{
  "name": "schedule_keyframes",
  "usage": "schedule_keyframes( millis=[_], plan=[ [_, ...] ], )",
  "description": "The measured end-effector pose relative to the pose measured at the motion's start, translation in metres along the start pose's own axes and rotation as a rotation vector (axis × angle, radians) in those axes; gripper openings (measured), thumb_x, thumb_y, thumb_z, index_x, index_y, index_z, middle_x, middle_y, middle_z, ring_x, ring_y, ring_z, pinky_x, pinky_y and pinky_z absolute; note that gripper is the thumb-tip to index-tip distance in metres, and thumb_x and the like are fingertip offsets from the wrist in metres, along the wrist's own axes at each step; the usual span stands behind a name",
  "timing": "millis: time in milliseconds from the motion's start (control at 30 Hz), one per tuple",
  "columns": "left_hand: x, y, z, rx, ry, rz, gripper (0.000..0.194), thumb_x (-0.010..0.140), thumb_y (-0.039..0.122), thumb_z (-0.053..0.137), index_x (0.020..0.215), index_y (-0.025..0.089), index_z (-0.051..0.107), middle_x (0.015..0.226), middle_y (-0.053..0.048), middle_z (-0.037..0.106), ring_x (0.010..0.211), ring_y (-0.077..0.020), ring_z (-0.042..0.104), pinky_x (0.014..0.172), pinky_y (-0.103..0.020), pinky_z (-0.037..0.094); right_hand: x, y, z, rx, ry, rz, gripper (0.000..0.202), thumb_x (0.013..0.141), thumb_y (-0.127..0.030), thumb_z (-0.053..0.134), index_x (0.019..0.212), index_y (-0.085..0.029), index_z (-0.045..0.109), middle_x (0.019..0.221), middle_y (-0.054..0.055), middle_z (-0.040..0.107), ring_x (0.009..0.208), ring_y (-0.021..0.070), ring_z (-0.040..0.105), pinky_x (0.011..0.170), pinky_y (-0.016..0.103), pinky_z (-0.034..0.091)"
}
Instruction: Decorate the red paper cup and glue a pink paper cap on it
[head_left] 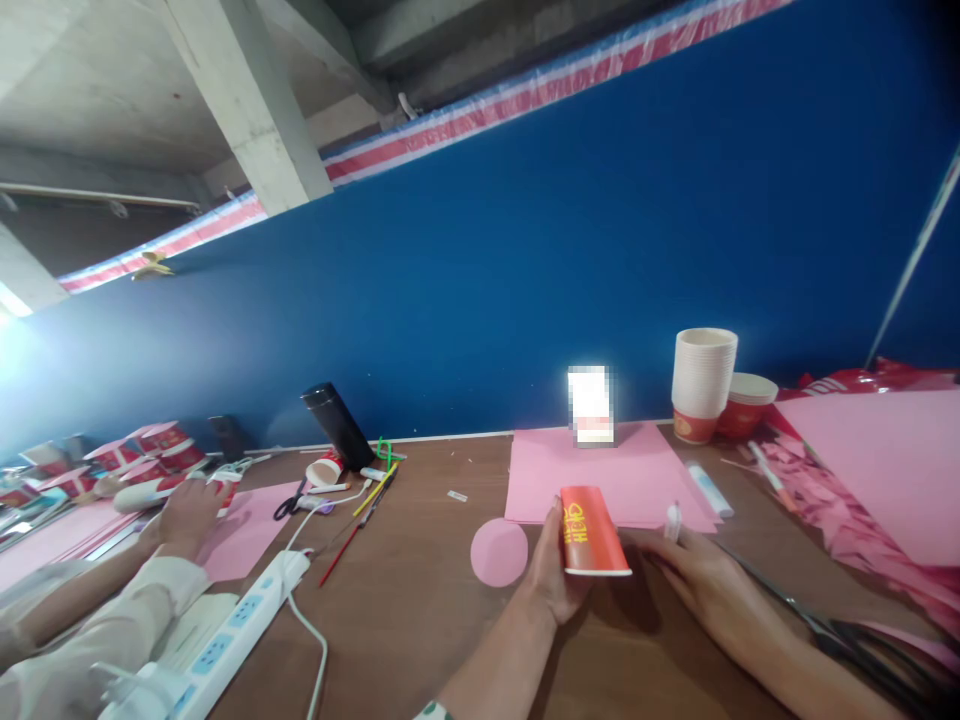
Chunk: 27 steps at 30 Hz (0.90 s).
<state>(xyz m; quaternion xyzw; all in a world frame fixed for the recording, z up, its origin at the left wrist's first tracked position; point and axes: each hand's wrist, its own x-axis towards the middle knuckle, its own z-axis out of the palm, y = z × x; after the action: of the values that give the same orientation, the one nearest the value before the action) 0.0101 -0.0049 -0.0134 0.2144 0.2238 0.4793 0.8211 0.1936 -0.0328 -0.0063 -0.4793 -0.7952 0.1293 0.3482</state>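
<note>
My left hand [559, 570] is wrapped round a red paper cup [595, 530] with yellow lettering, held just above the table with its white rim towards me. The cup's far end is narrower. To its right, my right hand [697, 575] has its fingers bent in towards the cup. A small whitish tube with a pointed tip [673, 522] sticks up at those fingers; its lower part is hidden. On the table left of my left hand lies a pink paper disc [499, 552]. Pink sheets [592, 470] lie behind the cup.
Scissors [825, 625] lie beside my right forearm. A glue stick [709, 488], stacked white cups [703, 370] and pink scraps [817, 480] are at right. Leftward are a black bottle [339, 425], power strip [240, 625] and another person's hand [191, 515].
</note>
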Motion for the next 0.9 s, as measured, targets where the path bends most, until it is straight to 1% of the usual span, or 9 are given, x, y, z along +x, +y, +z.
schedule_keyframes(
  millis=[200,267,400,467,533,633,700,800,900],
  plan=[
    [0.003,-0.002,-0.006,-0.007,-0.022,0.038,0.061,0.081,0.063,0.046,0.093,0.006,0.063,0.083,-0.013,0.069,0.081,-0.0218,0.063,0.086,-0.035,0.043,-0.002,0.006,0.004,-0.021,0.014,0.014,0.025,0.085,-0.023,0.047,0.093,-0.023,0.071,0.088,0.007,0.068,0.079,0.0212,0.066,0.073,0.031,0.054],
    [0.003,-0.002,-0.006,-0.015,-0.009,0.037,0.06,0.081,0.062,0.047,0.093,0.006,0.063,0.083,-0.013,0.069,0.08,-0.0213,0.063,0.085,-0.034,0.043,-0.004,0.009,0.007,-0.026,0.034,0.057,0.024,0.084,-0.024,0.05,0.1,-0.023,0.068,0.089,0.007,0.068,0.077,0.021,0.067,0.071,0.031,0.054],
    [0.003,0.0,-0.007,0.004,0.03,-0.027,0.062,0.079,0.064,0.047,0.093,0.006,0.063,0.083,-0.013,0.069,0.079,-0.0232,0.064,0.081,-0.035,0.046,-0.007,0.009,0.008,-0.018,0.114,0.1,0.043,0.08,-0.021,0.055,0.122,-0.022,0.053,0.102,0.007,0.068,0.084,0.0206,0.067,0.075,0.032,0.055],
    [0.003,0.001,-0.007,-0.038,0.041,-0.023,0.058,0.08,0.061,0.049,0.096,0.006,0.063,0.086,-0.013,0.07,0.082,-0.0225,0.064,0.085,-0.035,0.045,-0.008,0.004,0.003,0.002,0.199,0.029,0.037,0.082,-0.017,0.049,0.118,-0.022,0.053,0.107,0.007,0.067,0.093,0.0199,0.065,0.081,0.032,0.053],
    [0.003,0.001,-0.007,-0.037,0.05,-0.026,0.055,0.081,0.058,0.051,0.096,0.007,0.063,0.085,-0.012,0.07,0.079,-0.0213,0.064,0.082,-0.034,0.046,-0.01,-0.003,-0.004,0.062,0.273,-0.018,0.027,0.087,-0.017,0.044,0.112,-0.021,0.054,0.094,0.005,0.07,0.085,0.0175,0.067,0.079,0.029,0.052],
    [0.003,0.001,-0.005,0.01,0.058,0.003,0.054,0.082,0.057,0.05,0.097,0.007,0.063,0.084,-0.012,0.07,0.078,-0.0221,0.065,0.08,-0.036,0.048,-0.014,-0.015,-0.013,0.197,0.371,-0.081,0.026,0.092,-0.021,0.039,0.117,-0.02,0.048,0.081,0.004,0.068,0.074,0.0156,0.066,0.076,0.028,0.052],
    [0.003,0.0,-0.003,0.043,0.05,0.02,0.054,0.083,0.056,0.049,0.099,0.006,0.063,0.085,-0.013,0.07,0.081,-0.023,0.065,0.083,-0.036,0.047,-0.017,-0.022,-0.016,0.273,0.432,-0.055,0.027,0.095,-0.025,0.037,0.117,-0.019,0.051,0.076,0.003,0.066,0.067,0.0146,0.063,0.072,0.028,0.052],
    [0.001,-0.002,-0.001,0.079,0.05,0.029,0.054,0.083,0.055,0.05,0.098,0.005,0.064,0.087,-0.014,0.07,0.087,-0.0242,0.065,0.088,-0.036,0.046,-0.019,-0.029,-0.016,0.361,0.51,0.024,0.029,0.096,-0.031,0.037,0.107,-0.017,0.059,0.078,0.005,0.065,0.063,0.0139,0.06,0.064,0.027,0.052],
    [0.0,-0.005,0.0,0.119,0.087,0.007,0.052,0.081,0.055,0.053,0.095,0.006,0.066,0.087,-0.014,0.07,0.09,-0.0257,0.065,0.089,-0.037,0.046,-0.018,-0.033,-0.015,0.388,0.516,0.058,0.026,0.094,-0.032,0.043,0.1,-0.015,0.062,0.08,0.008,0.066,0.066,0.0158,0.061,0.062,0.027,0.053]
  ],
)
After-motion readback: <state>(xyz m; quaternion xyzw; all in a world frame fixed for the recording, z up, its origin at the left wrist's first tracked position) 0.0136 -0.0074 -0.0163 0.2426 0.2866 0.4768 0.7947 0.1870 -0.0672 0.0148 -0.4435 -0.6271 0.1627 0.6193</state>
